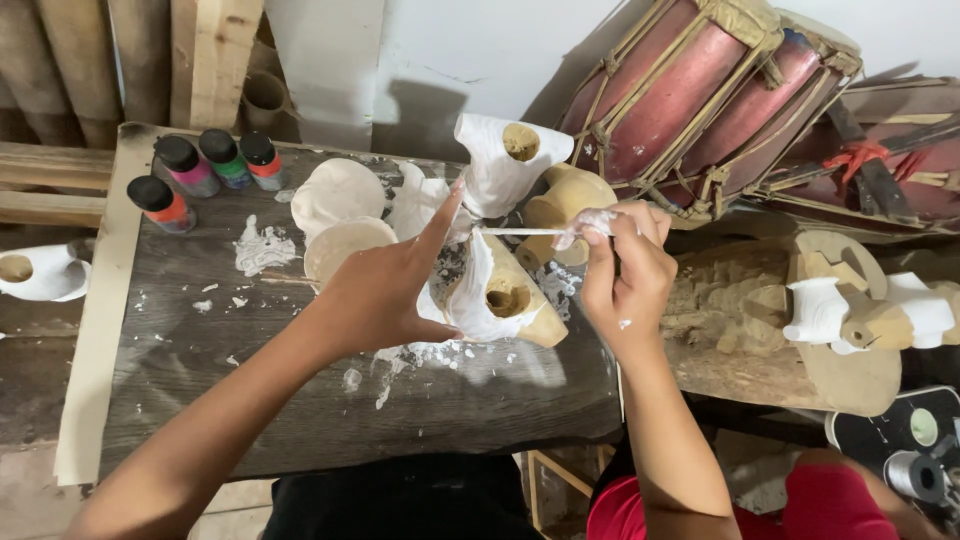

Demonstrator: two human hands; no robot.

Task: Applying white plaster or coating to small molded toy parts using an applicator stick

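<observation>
Head view: a person at a dark wooden tabletop (300, 400), seen from above.
Left hand: the left hand (385, 290) grips a wooden figure (495, 295), partly coated white, index finger pointing up toward the far edge.
Right hand: the right hand (625, 265) is pinched shut on a thin white-smeared brush (530, 231), its tip over the figure's top.
Figure's place: near the middle of the tabletop, toward the right edge, held just above white paint spatter.
Far edge: another white-coated figure (505, 160) and pale round discs (340, 215).
Far left corner: four small paint bottles (205, 170) with black caps.
Right of the tabletop: two drums (700, 100) lying tilted, and more half-painted figures (860, 315) on a carved block.
</observation>
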